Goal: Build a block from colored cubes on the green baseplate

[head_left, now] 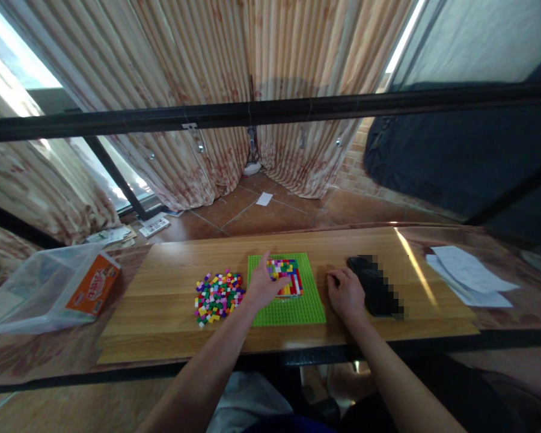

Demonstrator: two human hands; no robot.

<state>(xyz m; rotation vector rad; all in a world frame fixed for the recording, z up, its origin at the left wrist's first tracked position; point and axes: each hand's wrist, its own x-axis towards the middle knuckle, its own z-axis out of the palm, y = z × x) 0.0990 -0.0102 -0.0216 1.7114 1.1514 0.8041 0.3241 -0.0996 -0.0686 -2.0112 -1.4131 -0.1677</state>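
A green studded baseplate [293, 314] lies on the wooden board, with a block of colourful small bricks [293, 282] built up on it in rows. Over the left side of that build is my left hand [262, 284], its index finger stretched forward and its thumb reaching right across the bricks. No brick shows in its grasp. To the right of the baseplate, my right hand [346, 291] rests on the board with fingers curled in; nothing shows between them. A loose pile of small coloured bricks [219, 297] lies left of the baseplate, near my left forearm.
A black, partly pixelated flat object [374, 285] lies just right of my right hand. White papers [471, 276] are at the far right. A clear plastic box [40, 288] with an orange label stands at the left. A dark metal rail [270, 112] crosses beyond the table.
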